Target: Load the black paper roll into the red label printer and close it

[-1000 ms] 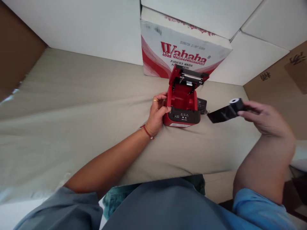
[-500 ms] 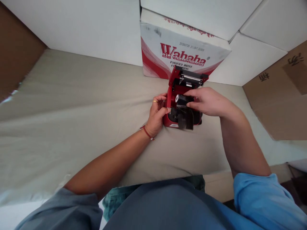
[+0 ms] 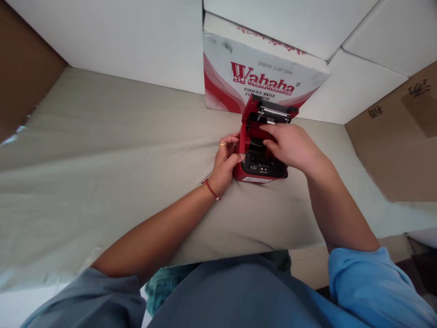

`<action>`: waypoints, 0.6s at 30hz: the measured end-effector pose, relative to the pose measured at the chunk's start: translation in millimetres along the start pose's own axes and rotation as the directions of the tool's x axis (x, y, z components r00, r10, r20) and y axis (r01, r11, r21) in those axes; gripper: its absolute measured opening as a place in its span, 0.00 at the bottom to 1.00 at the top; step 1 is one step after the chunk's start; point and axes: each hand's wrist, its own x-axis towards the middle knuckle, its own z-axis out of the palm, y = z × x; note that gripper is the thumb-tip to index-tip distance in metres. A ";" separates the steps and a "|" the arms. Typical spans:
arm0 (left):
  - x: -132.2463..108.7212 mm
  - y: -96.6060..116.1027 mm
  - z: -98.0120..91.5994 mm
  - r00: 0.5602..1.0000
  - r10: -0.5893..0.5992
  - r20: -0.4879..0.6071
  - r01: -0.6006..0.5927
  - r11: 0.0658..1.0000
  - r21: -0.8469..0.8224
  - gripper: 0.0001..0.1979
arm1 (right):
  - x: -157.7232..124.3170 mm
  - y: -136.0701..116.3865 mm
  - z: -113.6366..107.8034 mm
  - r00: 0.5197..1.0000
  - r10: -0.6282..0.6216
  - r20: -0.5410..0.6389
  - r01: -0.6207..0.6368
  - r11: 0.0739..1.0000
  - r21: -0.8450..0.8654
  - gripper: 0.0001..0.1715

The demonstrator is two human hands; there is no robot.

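A small red and black printer (image 3: 261, 169) stands on the covered surface with its lid (image 3: 273, 107) raised. Along its left side my left hand (image 3: 226, 161) is closed, thumb on the front left corner and fingers behind the wall. My right hand (image 3: 287, 142) reaches into the compartment from the right. Its index finger and thumb are apart, and no object shows between them; the other fingers are hidden. Something dark (image 3: 255, 145) lies inside the compartment, too unclear to name. The front panel with its small buttons is uncovered.
Directly behind the printer stands a white and red Wahaha water carton (image 3: 262, 68). More white boxes (image 3: 136, 41) form a wall at the back. Brown cardboard boxes stand at the right (image 3: 399, 136) and far left (image 3: 27, 68). A beige cloth (image 3: 136, 150) covers the surface.
The black roll with a white core and its loose dark sheet, held by my right hand before, are out of sight. My right hand shifted slightly left; my left hand stayed on the printer.
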 end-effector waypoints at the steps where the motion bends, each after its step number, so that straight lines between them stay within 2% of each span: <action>1: 0.1 -0.5 -0.4 1.000 0.002 0.006 -0.002 1.000 0.004 0.28 | -11.7 0.6 -2.6 0.997 -0.038 -0.065 0.043 0.996 0.077 0.21; 4: 0.4 -1.7 -1.2 1.000 0.006 0.000 -0.006 1.000 0.013 0.29 | -52.8 -2.0 -1.9 0.959 -0.239 -0.153 0.273 0.927 0.258 0.21; 6: 0.4 -2.1 -1.1 1.000 0.007 -0.011 -0.007 1.000 0.022 0.30 | -79.7 -5.9 7.0 0.933 -0.319 -0.167 0.354 0.897 0.264 0.22; 11: -5.3 0.3 5.2 0.998 0.045 -0.050 -0.041 0.996 0.074 0.31 | -123.5 -17.0 36.7 0.937 -0.233 -0.261 0.267 0.958 0.107 0.23; 14: -14.8 5.4 11.3 0.993 0.102 -0.065 -0.090 0.983 0.162 0.31 | -132.1 -28.0 47.6 0.924 -0.193 -0.330 0.219 0.975 0.041 0.23; 18: -27.2 12.7 14.8 0.988 0.154 0.008 -0.149 0.939 0.308 0.41 | -131.4 -45.5 54.4 0.913 -0.133 -0.386 0.144 0.990 -0.001 0.24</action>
